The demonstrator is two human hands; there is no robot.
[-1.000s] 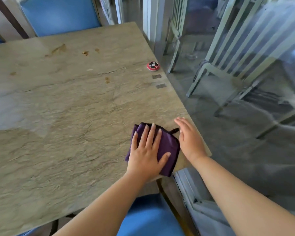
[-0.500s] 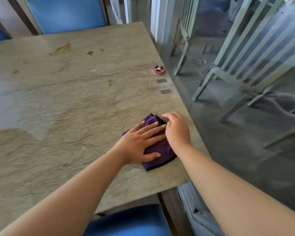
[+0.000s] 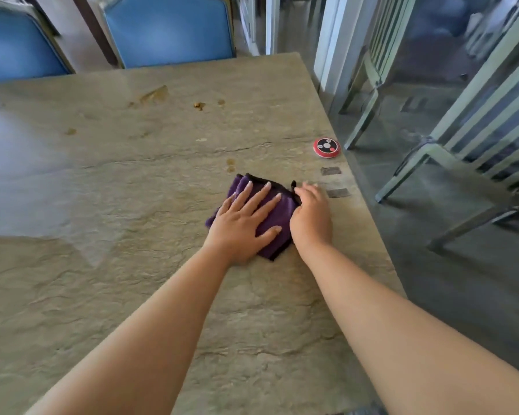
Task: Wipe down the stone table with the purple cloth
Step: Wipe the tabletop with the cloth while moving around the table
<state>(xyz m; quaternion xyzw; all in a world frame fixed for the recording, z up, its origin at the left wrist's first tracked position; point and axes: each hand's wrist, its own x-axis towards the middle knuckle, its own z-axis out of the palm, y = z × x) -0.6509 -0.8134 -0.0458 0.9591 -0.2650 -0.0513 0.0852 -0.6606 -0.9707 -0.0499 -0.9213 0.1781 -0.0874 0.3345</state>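
The purple cloth [image 3: 277,209] lies folded right of centre on the stone desk [image 3: 132,280]. The left hand [image 3: 243,223] presses it flat-fingered; the right hand [image 3: 310,214] rests at its edge, fingers curled. Brown stains [image 3: 155,95] at upper centre remain, so most wiping seems left.

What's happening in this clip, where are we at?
A person is wiping a stone table with a folded purple cloth. The left hand presses flat on the cloth, while the right hand rests at its right edge, fingers curled on it. Brown stains and crumbs farther up the table are not yet wiped. A red call button sits near the table's right edge.
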